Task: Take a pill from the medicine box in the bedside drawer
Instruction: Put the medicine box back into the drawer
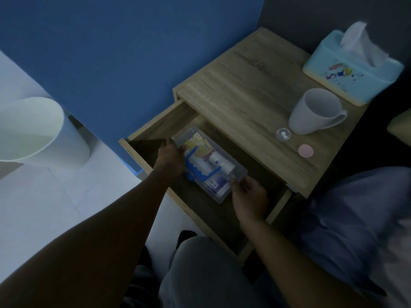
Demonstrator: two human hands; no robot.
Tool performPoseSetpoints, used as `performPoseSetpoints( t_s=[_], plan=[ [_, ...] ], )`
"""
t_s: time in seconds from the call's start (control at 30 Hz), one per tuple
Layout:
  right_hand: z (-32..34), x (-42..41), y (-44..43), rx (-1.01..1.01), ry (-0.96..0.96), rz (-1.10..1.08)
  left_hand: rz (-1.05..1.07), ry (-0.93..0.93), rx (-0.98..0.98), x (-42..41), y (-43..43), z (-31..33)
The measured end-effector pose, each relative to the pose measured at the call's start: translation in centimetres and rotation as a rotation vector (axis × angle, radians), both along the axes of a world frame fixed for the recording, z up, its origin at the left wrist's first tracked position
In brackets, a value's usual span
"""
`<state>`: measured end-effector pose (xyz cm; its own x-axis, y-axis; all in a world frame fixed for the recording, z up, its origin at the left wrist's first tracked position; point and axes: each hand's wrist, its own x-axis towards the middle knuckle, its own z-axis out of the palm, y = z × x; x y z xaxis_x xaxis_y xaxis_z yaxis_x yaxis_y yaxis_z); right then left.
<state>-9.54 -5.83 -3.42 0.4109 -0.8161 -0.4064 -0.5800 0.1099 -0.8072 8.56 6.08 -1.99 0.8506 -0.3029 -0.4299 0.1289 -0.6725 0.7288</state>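
Fingers of both hands gripping medicine box (209, 165) ends, left hand (171, 157), right hand (250, 196), open drawer (155, 127)

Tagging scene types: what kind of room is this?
Likely a bedroom: a wooden bedside table with its drawer open, a tissue box and mug on top, bedding-like fabric alongside.

A light wood-grain bedside table (240, 90) carries a pale blue plastic tissue box (351, 70), a white ceramic mug (315, 112), a small clear round cap holding two white pills (283, 134) and a pink round lid (305, 151). Its open wooden drawer (222, 218) holds a clear plastic medicine box with a blue handle (209, 165).
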Motion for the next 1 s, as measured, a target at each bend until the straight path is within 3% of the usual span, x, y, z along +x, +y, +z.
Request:
performPoseSetpoints(
  t_s=[0.13,0.23,0.37,0.47,0.53,0.73,0.83,1.0],
  plan=[
    [2.1,-1.0,0.3,-0.289,-0.008,0.106,-0.17,-0.233,0.123,-1.7,0.5,1.6],
    [3.3,-2.0,0.6,-0.493,-0.034,0.321,-0.237,-0.391,0.148,-3.0,1.9,2.3],
    [4.5,-2.4,-0.9,-0.602,-0.077,0.521,-0.224,-0.503,0.193,-4.6,4.7,2.6],
    [4.9,-2.5,-3.2,-0.644,-0.007,0.636,-0.19,-0.51,0.148,-6.8,6.8,2.3],
    [4.9,-2.8,-4.8,-0.712,0.076,0.701,-0.142,-0.461,0.074,-8.4,7.5,1.5],
    [4.6,-4.5,-8.6,-0.845,0.206,0.918,0.072,0.024,-0.277,-10.3,7.4,-0.6],
    [4.5,-4.9,-10.0,-1.001,0.221,1.054,0.123,0.128,-0.322,-10.0,7.5,-1.6],
    [4.4,-4.7,-11.2,-1.002,0.26,1.138,0.107,0.187,-0.398,-9.2,6.8,-2.7]
  ],
)
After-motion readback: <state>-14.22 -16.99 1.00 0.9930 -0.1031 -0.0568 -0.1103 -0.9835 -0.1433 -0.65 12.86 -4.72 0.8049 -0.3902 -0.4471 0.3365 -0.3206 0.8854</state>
